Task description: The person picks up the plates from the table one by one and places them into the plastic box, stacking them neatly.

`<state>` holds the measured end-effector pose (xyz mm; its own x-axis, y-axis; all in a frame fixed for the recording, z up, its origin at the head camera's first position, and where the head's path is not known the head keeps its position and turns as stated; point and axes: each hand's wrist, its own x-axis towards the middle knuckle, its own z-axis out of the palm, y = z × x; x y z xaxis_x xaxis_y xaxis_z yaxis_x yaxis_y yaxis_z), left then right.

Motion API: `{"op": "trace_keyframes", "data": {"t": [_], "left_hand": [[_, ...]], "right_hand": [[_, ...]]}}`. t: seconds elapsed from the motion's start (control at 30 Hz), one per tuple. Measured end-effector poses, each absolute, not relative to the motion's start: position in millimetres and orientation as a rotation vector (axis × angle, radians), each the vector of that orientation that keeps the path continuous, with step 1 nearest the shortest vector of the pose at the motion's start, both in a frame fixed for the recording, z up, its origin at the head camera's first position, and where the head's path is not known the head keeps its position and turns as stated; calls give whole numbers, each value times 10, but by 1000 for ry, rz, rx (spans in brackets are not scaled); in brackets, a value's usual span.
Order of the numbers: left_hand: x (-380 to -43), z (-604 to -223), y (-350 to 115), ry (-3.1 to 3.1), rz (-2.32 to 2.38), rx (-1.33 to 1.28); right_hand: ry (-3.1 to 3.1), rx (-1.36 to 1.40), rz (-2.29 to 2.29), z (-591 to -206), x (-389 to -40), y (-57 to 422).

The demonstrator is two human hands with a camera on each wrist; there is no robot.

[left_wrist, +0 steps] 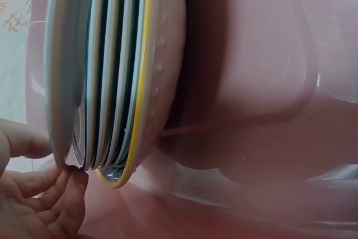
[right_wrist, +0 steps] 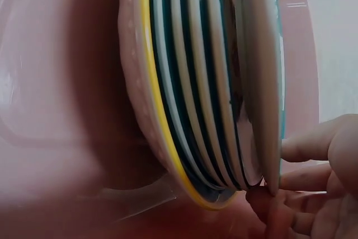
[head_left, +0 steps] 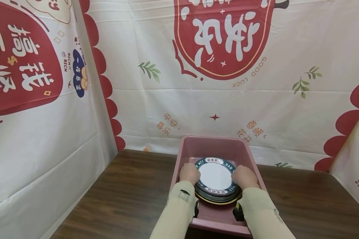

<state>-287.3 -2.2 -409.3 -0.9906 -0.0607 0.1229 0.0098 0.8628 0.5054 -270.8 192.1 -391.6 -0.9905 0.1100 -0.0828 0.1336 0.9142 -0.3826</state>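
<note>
A round plate (head_left: 215, 176) with a white middle and a dark teal lettered rim is on top, its left edge pinched between the thumb and fingers of my left hand (head_left: 189, 173). On the opposite edge, my right hand (head_left: 245, 177) pinches the same plate. Both wrist views show a gap between this plate and the stack of plates (left_wrist: 114, 71) below it. A yellow-rimmed dish (right_wrist: 146, 43) lies at the bottom of that stack. All of it sits inside a pink plastic bin (head_left: 213, 147), and both hands reach in over its near side.
The bin stands on a dark wood-grain table (head_left: 131, 189). Behind it hangs a white printed cloth (head_left: 137, 109) with red scalloped borders, and another cloth panel (head_left: 48, 146) covers the left side. The bin's walls rise close beside both hands.
</note>
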Motion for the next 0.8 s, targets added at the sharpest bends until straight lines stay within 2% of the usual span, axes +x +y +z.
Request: {"op": "trace_keyframes", "data": {"t": [0.8], "left_hand": [[-2884, -4099, 34, -2985, -918, 9]], "right_hand": [[2970, 221, -586, -3856, -2697, 1896]]}}
